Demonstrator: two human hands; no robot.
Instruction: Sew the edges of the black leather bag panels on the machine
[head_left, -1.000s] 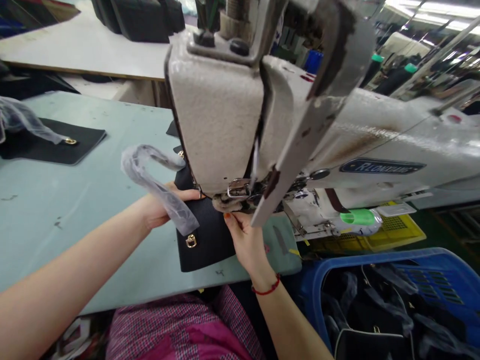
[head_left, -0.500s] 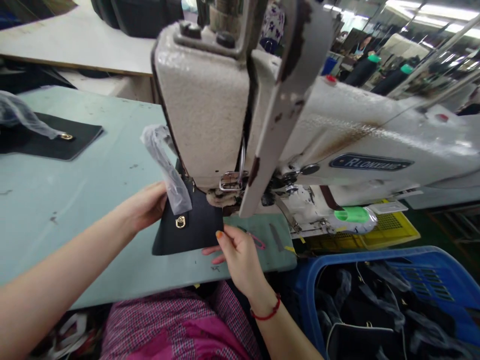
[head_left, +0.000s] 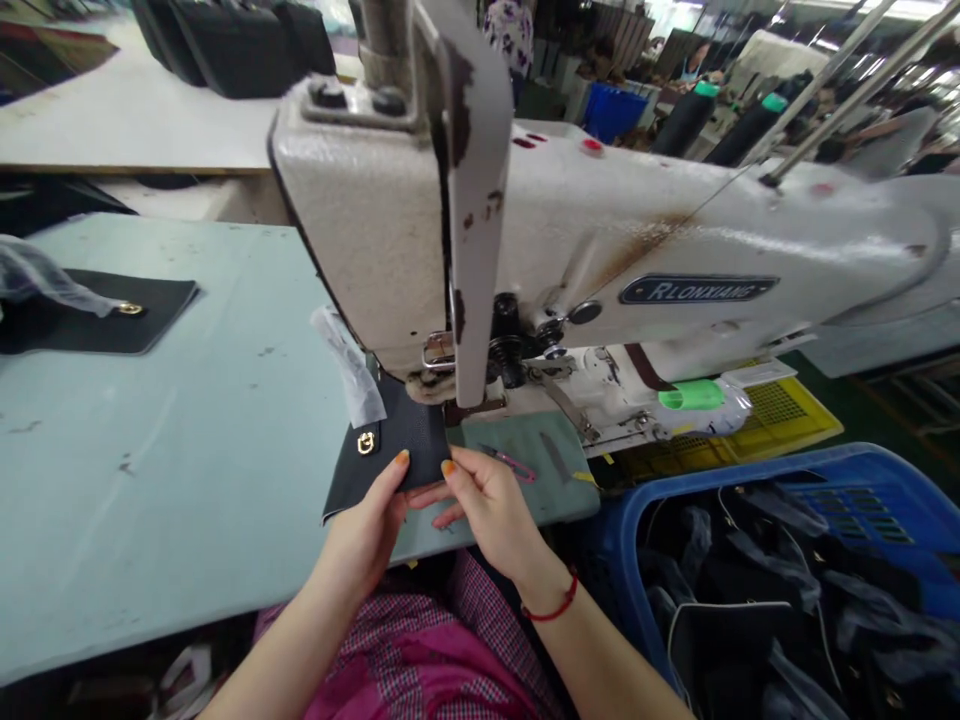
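Note:
A black leather panel (head_left: pixel 409 430) with a gold clasp (head_left: pixel 366 442) and a wrapped strap (head_left: pixel 351 370) lies partly under the head of a white sewing machine (head_left: pixel 360 230). My left hand (head_left: pixel 367 535) pinches the panel's near edge, thumb on top and fingers beneath. Close beside it, my right hand (head_left: pixel 487 505) grips the near right corner, also with the thumb on top. The panel's far edge is hidden behind the machine head, and so is the needle.
Another black panel (head_left: pixel 97 310) lies at the left of the pale green table (head_left: pixel 225 430). Pink-handled thread snips (head_left: pixel 514 463) rest right of my hands. A blue basket (head_left: pixel 634 530) of black pieces stands at the right, a yellow crate (head_left: pixel 795 420) behind it.
My left hand has moved from the panel's left side to its near edge, next to my right hand. My right hand still holds the corner. The camera view has shifted.

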